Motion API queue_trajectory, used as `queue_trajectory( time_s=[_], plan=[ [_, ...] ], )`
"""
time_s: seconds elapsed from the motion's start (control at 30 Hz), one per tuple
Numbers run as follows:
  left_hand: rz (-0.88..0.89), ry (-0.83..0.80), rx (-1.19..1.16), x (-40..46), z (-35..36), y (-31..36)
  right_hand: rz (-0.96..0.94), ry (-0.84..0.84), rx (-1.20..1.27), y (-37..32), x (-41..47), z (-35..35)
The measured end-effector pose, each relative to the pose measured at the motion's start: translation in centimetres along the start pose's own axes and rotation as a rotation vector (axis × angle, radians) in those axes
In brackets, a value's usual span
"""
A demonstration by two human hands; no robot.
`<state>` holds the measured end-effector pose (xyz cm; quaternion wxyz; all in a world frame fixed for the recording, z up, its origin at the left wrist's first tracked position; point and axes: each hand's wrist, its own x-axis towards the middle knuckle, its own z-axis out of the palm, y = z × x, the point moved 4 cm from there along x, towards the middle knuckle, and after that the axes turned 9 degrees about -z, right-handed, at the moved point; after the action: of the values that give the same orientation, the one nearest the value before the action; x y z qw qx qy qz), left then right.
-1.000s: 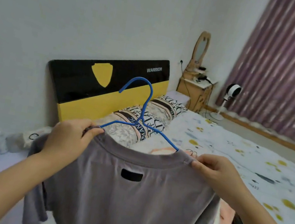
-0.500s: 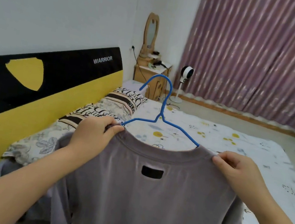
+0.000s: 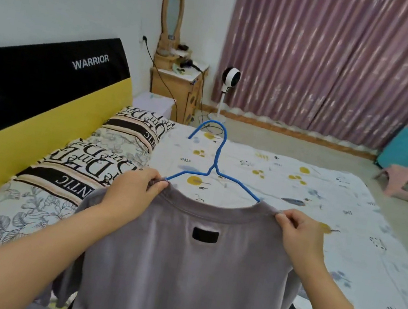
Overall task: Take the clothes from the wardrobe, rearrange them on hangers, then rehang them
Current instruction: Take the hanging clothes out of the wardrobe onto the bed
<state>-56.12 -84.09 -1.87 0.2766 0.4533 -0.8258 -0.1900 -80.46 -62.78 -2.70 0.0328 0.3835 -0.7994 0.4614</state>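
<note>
The left hand [image 3: 134,194] grips one shoulder of a grey T-shirt [image 3: 185,272] and the right hand [image 3: 298,232] pinches the other, holding it up on a blue hanger [image 3: 215,167] whose hook rises between and beyond the hands. Past the hands lies a bed [image 3: 298,197] with a floral sheet, patterned pillows [image 3: 105,159] to the left of the left hand.

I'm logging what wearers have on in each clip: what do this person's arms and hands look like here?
Both forearms are bare with no sleeve in view. The left hand and right hand wear no gloves, and no rings, watch or bracelet show. Fingernails look short and unpainted.
</note>
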Motion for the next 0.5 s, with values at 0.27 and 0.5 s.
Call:
queue_trajectory(
  time_s=[0.27, 0.5],
  plan=[
    [-0.082, -0.189, 0.247, 6.9, 13.1, -2.7, 0.106, -0.154, -0.046, 9.4, 9.6, 9.4],
    [-0.211, -0.404, 0.402, 10.4, 25.8, -7.6, 0.227, -0.344, -0.108, 19.4, 15.1, 20.3]
  ],
)
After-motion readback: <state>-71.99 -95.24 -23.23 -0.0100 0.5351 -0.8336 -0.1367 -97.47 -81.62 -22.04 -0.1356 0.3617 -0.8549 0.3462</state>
